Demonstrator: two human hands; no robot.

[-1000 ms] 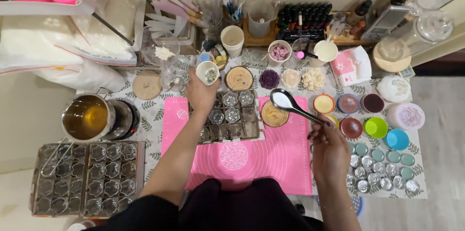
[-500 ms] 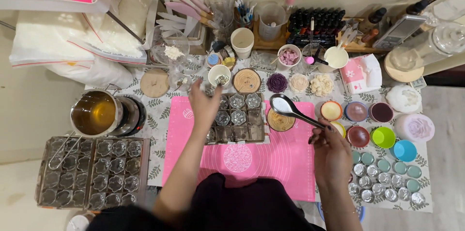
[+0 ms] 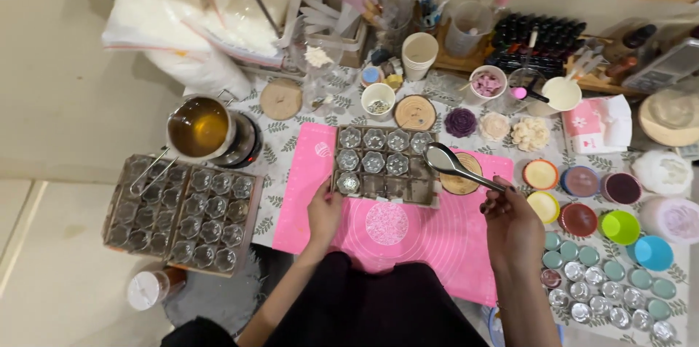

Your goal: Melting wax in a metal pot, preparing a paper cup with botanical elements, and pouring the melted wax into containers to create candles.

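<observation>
Head view: left hand (image 3: 325, 210) now down from cup (image 3: 378, 100), empty, open at tray (image 3: 382, 166) edge; right hand (image 3: 512, 221) gripping spoon (image 3: 451, 164), poised over coaster (image 3: 463, 172).

Bright, even light; slight edge distortion

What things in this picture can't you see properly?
Head view only:
- Spoon bowl: what it carries is too small to tell.
- Right hand: its back covers the fingers' grip on the spoon handle.
- Left hand: touching the glass mould tray or just beside it, unclear.
- Dark dropper bottles: too small to tell apart.
- Small silver cups: cut off by the bottom right corner.
</observation>
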